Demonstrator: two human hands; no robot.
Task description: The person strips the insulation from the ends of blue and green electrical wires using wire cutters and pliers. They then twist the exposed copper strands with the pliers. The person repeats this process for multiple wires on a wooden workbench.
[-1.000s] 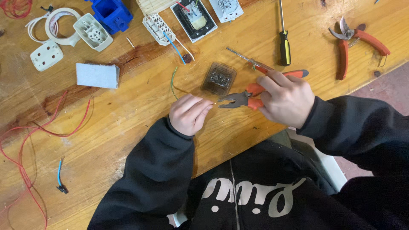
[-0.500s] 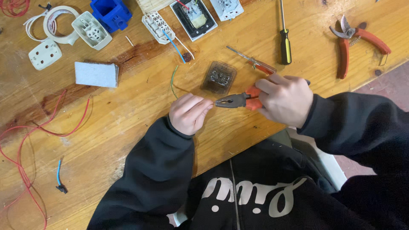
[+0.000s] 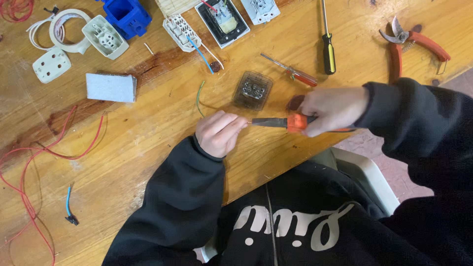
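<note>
My left hand point(image 3: 219, 132) rests on the wooden workbench point(image 3: 148, 128) and pinches the end of a thin green wire point(image 3: 199, 98) between its fingertips. My right hand point(image 3: 333, 109) grips orange-handled pliers point(image 3: 280, 122), turned on edge. The jaws are closed and their tip meets my left fingertips, where the wire end is hidden. A small clear plastic socket part point(image 3: 253, 90) lies just beyond the pliers.
Along the far side lie a red-handled screwdriver point(image 3: 294, 73), a black and yellow screwdriver point(image 3: 328, 49), orange pruning shears point(image 3: 409, 44), white socket parts point(image 3: 105, 35), a blue box point(image 3: 127, 16), a tape roll point(image 3: 63, 29) and a grey block point(image 3: 111, 87). Red wire point(image 3: 29, 162) loops at the left.
The pliers' jaws have closed on the wire end at my left fingertips. My right hand has rolled over, turning the pliers on edge, and my right elbow has lifted.
</note>
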